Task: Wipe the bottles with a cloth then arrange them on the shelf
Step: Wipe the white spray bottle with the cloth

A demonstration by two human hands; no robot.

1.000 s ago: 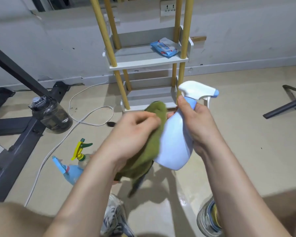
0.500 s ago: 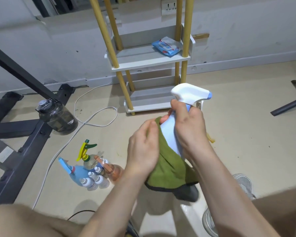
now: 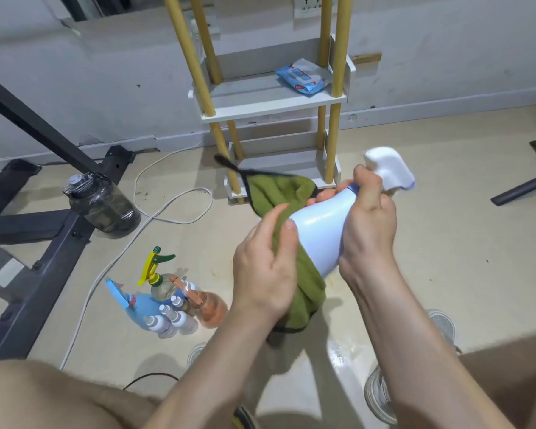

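Since the earlier frame the pale blue spray bottle (image 3: 319, 233) tips over: white trigger head now points up-right and the base points down toward the person. The green cloth (image 3: 279, 193) flips upward, one corner flung toward the shelf's lower tier. Right hand (image 3: 369, 230) wraps the bottle's neck, fingers curled tight round it. Left hand (image 3: 263, 274) grips the cloth, thumb pressing it against the bottle's side. The bottle is in mid-air in front of the shelf (image 3: 273, 109), not on it yet. Step is wiping. The other bottles (image 3: 167, 301) stand clustered on the floor (image 3: 446, 274) to the left. A wipes pack (image 3: 304, 77) lies at the right end of the upper visible tier. Risks: the smooth bottle, held only at the neck, could twist or slip under hard rubbing. Fingers near the trigger could squeeze it and spray.
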